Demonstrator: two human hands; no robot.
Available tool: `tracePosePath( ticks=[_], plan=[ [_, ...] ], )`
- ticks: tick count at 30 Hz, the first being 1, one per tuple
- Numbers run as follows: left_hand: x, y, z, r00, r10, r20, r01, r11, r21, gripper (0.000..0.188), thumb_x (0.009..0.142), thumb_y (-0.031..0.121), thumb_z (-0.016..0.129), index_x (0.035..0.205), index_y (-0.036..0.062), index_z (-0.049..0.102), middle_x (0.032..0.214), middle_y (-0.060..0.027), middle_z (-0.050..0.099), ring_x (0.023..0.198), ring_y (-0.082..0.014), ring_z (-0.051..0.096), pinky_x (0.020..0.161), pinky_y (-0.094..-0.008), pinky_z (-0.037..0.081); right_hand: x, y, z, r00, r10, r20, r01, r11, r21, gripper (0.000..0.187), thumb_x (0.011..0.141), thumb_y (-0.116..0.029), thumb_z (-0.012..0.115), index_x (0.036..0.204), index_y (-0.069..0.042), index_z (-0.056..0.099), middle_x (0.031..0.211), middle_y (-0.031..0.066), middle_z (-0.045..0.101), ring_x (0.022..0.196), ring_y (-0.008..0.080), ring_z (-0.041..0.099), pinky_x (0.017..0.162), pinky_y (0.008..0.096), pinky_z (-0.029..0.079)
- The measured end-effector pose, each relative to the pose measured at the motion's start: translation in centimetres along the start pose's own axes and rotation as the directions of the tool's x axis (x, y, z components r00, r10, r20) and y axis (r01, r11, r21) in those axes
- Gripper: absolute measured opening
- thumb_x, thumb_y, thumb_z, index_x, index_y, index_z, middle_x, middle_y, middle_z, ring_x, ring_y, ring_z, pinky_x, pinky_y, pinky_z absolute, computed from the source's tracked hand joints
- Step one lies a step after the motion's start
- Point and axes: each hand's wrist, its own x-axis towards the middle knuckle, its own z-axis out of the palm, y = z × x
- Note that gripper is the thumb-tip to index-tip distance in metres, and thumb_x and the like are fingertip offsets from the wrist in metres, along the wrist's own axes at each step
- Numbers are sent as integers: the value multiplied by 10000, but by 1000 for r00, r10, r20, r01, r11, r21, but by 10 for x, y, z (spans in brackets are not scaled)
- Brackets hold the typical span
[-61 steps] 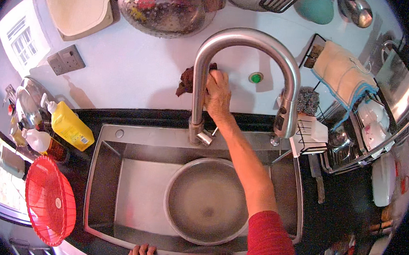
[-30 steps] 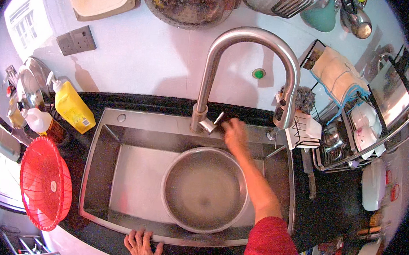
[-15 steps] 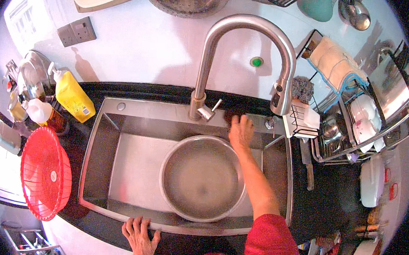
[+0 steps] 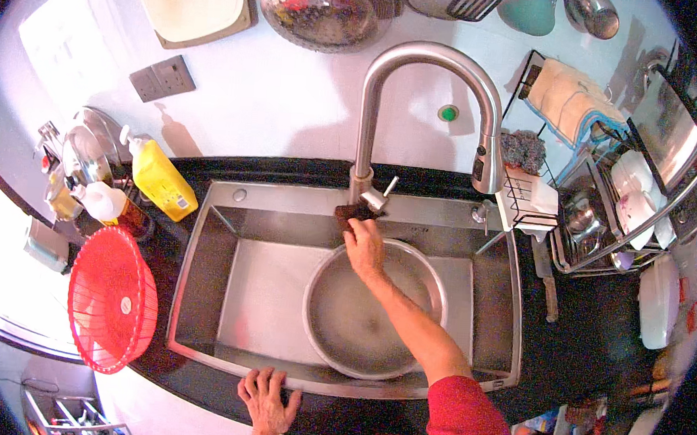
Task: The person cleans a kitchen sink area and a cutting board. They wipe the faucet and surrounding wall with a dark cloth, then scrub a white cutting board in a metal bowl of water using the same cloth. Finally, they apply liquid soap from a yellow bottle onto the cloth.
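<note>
With my right hand (image 4: pixel 365 247) I press a dark brown scouring pad (image 4: pixel 357 213) onto the sink's back ledge, at the foot of the steel faucet (image 4: pixel 365 138) and just under its lever. My right forearm reaches over a wide round metal basin (image 4: pixel 320 341), which stands inside the steel sink (image 4: pixel 258 292) and seems to hold cloudy water. My left hand (image 4: pixel 268 404) lies with fingers spread on the sink's front rim and the black counter edge, holding nothing.
Left of the sink are a red plastic basket (image 4: pixel 112 298) and a yellow pump bottle (image 4: pixel 161 180). To the right, a knife (image 4: pixel 545 280) lies on the black counter near a dish rack (image 4: pixel 596 255) with bowls. A soap dispenser (image 4: pixel 480 215) rises from the ledge.
My right hand has slid left along the back ledge with the scouring pad, from right of the faucet to its foot. My left hand keeps its place on the front rim.
</note>
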Motion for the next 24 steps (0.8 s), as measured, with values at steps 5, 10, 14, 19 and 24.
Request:
tracePosePath(
  ticks=[5,10,14,19,24],
  plan=[
    [-2,-7,0,998,53,-17,-54,998,-45,568,623,459,679,1052,110,547,1140,-101,462,1125,-342,329,944,-515,199,35,-32,49,969,-179,-168,110,928,-355,227,751,-95,573,974,-52,559,885,108,490,867,297,502,703,396,453],
    [4,-29,-7,995,87,55,-78,986,-147,538,605,417,726,1038,138,572,1153,-109,466,1131,-330,350,957,-527,189,32,-52,89,984,-168,-64,133,917,-376,116,722,-100,556,829,-56,562,832,110,501,833,297,493,653,399,424],
    [50,-72,-18,987,162,-8,-162,974,-157,423,632,312,728,991,126,604,1126,-100,492,1102,-282,420,929,-523,224,24,-62,126,992,-15,127,9,999,47,183,733,-132,595,886,-61,524,892,162,513,874,359,506,723,454,428],
    [74,-130,-3,990,135,-42,-135,991,-7,372,679,316,693,965,92,617,1000,-89,578,1016,-253,495,880,-486,292,102,-110,84,891,104,-442,-8,977,213,208,743,-56,565,867,-11,404,855,191,417,882,355,420,777,445,341],
    [74,-134,1,987,101,127,-85,988,-130,313,759,361,618,897,82,647,876,-98,636,831,-284,593,816,-459,368,172,-89,69,676,-44,-736,49,999,-16,285,725,13,572,965,10,419,939,193,430,936,365,405,823,443,321]
  ],
)
